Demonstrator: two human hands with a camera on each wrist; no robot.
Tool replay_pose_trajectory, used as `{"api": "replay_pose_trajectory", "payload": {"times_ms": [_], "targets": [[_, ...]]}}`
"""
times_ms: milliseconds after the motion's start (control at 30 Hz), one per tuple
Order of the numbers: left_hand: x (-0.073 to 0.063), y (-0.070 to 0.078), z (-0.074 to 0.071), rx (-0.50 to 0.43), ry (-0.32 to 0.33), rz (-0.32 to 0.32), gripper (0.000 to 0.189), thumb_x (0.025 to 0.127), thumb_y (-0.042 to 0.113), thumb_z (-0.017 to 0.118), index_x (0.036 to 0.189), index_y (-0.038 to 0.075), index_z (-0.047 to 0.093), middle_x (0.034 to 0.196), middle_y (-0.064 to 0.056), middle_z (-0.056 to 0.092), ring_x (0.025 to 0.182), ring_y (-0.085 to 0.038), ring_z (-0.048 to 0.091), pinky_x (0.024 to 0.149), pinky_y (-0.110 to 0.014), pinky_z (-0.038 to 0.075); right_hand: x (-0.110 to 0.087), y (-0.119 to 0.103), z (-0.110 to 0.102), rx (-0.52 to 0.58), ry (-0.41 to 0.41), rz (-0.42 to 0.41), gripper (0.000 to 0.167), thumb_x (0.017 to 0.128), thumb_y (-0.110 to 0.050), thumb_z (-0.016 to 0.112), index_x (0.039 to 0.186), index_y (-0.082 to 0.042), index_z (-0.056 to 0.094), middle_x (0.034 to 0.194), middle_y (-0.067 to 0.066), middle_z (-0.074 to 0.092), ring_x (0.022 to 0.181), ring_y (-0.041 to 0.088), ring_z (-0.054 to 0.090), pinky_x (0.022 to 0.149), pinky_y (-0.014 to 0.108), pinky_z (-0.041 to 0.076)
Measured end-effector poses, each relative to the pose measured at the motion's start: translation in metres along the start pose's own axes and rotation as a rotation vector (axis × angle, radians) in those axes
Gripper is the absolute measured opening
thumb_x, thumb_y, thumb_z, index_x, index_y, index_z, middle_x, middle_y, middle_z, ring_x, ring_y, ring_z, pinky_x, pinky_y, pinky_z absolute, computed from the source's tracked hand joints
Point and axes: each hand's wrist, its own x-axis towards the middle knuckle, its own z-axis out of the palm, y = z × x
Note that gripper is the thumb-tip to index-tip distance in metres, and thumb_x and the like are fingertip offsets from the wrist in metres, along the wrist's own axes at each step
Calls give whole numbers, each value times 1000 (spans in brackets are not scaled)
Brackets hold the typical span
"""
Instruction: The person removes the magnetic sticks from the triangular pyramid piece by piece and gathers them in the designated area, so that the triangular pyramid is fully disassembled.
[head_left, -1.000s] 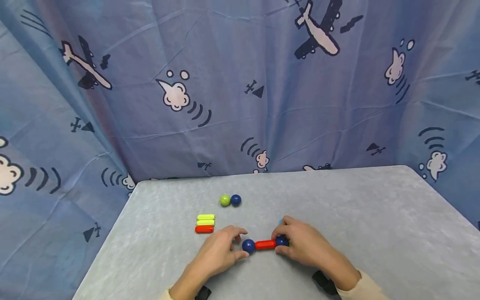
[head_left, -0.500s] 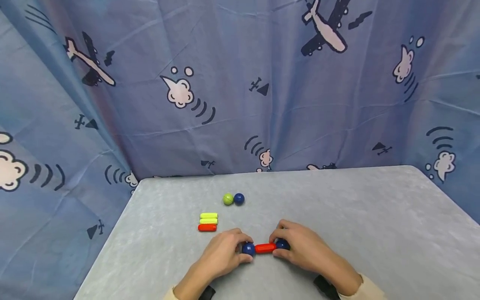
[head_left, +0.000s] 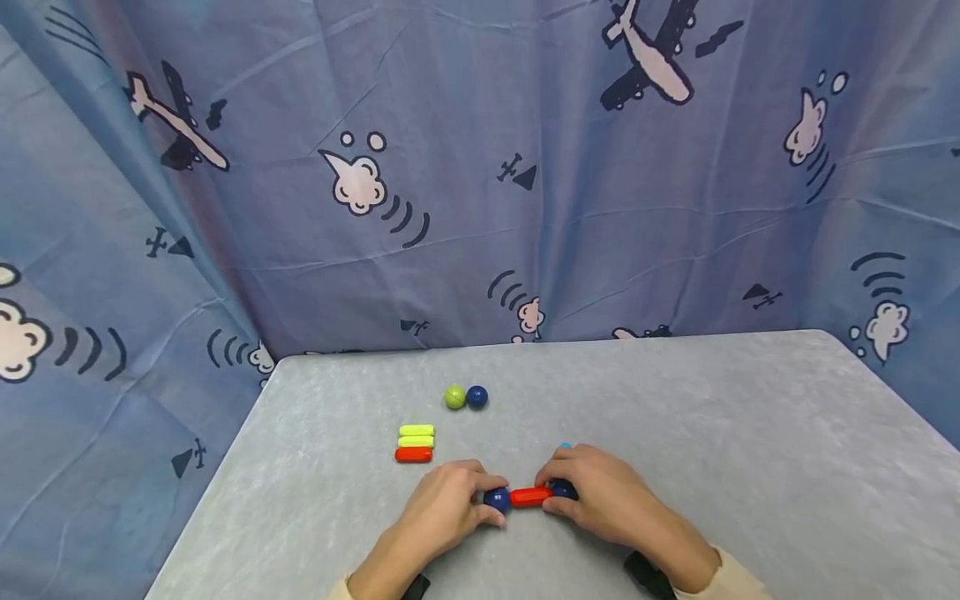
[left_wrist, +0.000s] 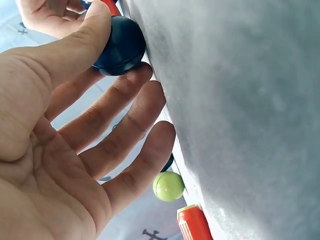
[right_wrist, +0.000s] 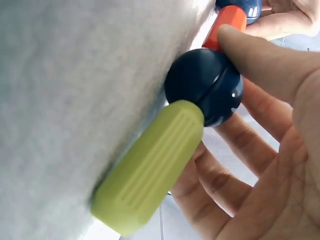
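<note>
A red rod [head_left: 530, 497] lies on the table between two dark blue balls, apparently joined to both. My left hand [head_left: 448, 504] pinches the left ball [head_left: 497, 499] between thumb and fingertips; its other fingers are spread beside it in the left wrist view. At the other end, my right hand [head_left: 607, 492] grips the right ball [right_wrist: 202, 82], with the thumb by the red rod's end. From that ball a yellow-green ribbed rod [right_wrist: 150, 167] sticks out, hidden by the right hand in the head view.
Behind the left hand lie two yellow rods [head_left: 416, 436] and another red rod [head_left: 413, 455]. Farther back, a lime green ball [head_left: 454, 397] sits beside a dark blue ball [head_left: 477, 397]. A bit of light blue [head_left: 566, 445] peeks out behind the right hand. A patterned curtain [head_left: 450, 167] hangs behind the table.
My left hand has moved in from beside the left blue ball and taken hold of it. The right hand keeps its grip with little movement. The head view has shifted slightly.
</note>
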Motion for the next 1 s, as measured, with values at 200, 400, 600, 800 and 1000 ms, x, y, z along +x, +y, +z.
{"api": "replay_pose_trajectory", "payload": {"times_ms": [200, 400, 600, 800, 1000], "targets": [[1, -3, -2, -41, -25, -37, 39, 74, 35, 86, 111, 23, 76, 91, 14, 67, 72, 0, 51, 64, -17, 41, 2, -1, 0, 0, -16, 35, 19, 82, -36, 80, 99, -31, 74, 92, -18, 64, 84, 5, 57, 73, 32, 50], [1, -5, -2, -103, -21, -53, 35, 75, 31, 87, 107, 22, 76, 93, 14, 69, 71, 0, 52, 63, -17, 41, 2, 0, 1, -1, -24, 25, 20, 82, -39, 79, 100, -32, 76, 93, -19, 65, 84, 5, 56, 73, 31, 49], [1, -4, -1, -118, -10, -48, 35, 73, 29, 88, 106, 24, 78, 88, 15, 68, 69, 1, 51, 62, -17, 41, -1, 1, 3, 10, -6, 10, 18, 81, -38, 80, 98, -32, 78, 96, -18, 71, 88, 9, 61, 77, 33, 52], [0, -4, -1, -118, -35, -60, 36, 73, 27, 88, 106, 24, 78, 85, 17, 66, 68, 1, 50, 63, -18, 41, -1, 1, 4, 34, -26, 27, 18, 81, -39, 80, 98, -32, 79, 97, -16, 73, 92, 11, 64, 79, 37, 53], [0, -3, -1, -143, -23, -58, 34, 73, 26, 87, 106, 22, 78, 85, 15, 68, 68, 1, 51, 63, -18, 41, -1, 1, 4, 16, 7, 12, 16, 81, -38, 81, 96, -32, 79, 94, -17, 72, 87, 8, 63, 74, 31, 52]]}}
